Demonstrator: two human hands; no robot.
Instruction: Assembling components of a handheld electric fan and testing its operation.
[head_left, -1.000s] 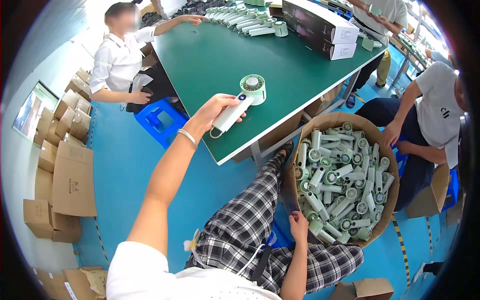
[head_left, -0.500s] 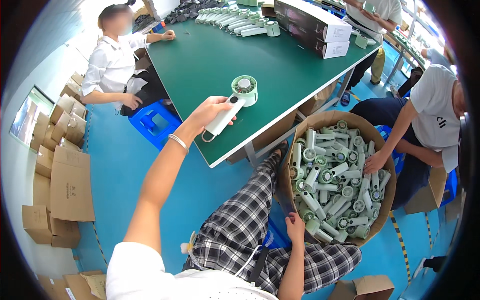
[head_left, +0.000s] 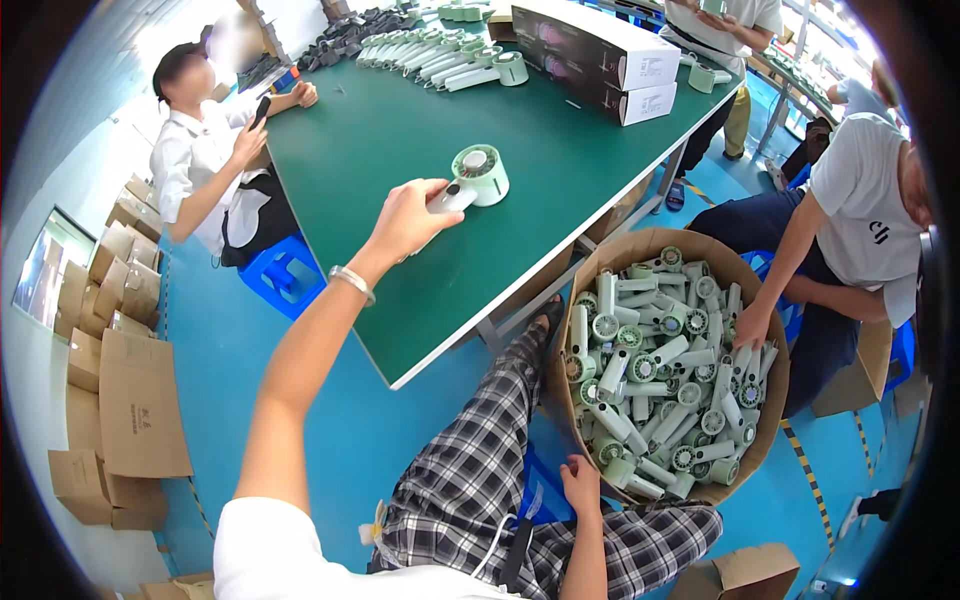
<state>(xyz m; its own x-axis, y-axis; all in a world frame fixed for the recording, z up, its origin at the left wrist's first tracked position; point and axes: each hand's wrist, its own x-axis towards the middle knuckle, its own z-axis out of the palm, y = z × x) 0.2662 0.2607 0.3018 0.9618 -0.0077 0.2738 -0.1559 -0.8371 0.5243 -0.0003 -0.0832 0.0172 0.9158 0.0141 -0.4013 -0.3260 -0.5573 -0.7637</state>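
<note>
My left hand (head_left: 410,218) reaches out over the green table and is closed round the handle of a white and pale green handheld fan (head_left: 482,176). The fan's round head points away from me, and my fingers cover most of its handle. Whether it touches the tabletop I cannot tell. Down at my lap, my right hand (head_left: 580,485) is beside the near left rim of a big round cardboard bin (head_left: 772,440), its fingers loosely bent and apart, with nothing seen in them. Many similar fans (head_left: 660,375) lie jumbled in the bin.
A row of fans (head_left: 440,60) and stacked dark boxes (head_left: 595,60) stand on the far side of the green table (head_left: 400,310). A co-worker's hand (head_left: 752,325) reaches into the bin from the right. Someone seated at left holds a dark phone (head_left: 261,112). Cartons (head_left: 145,405) line the left wall.
My left hand has turned, so the fan's handle is now mostly hidden. My right hand has dropped slightly along the bin's side. The person at left has raised a phone.
</note>
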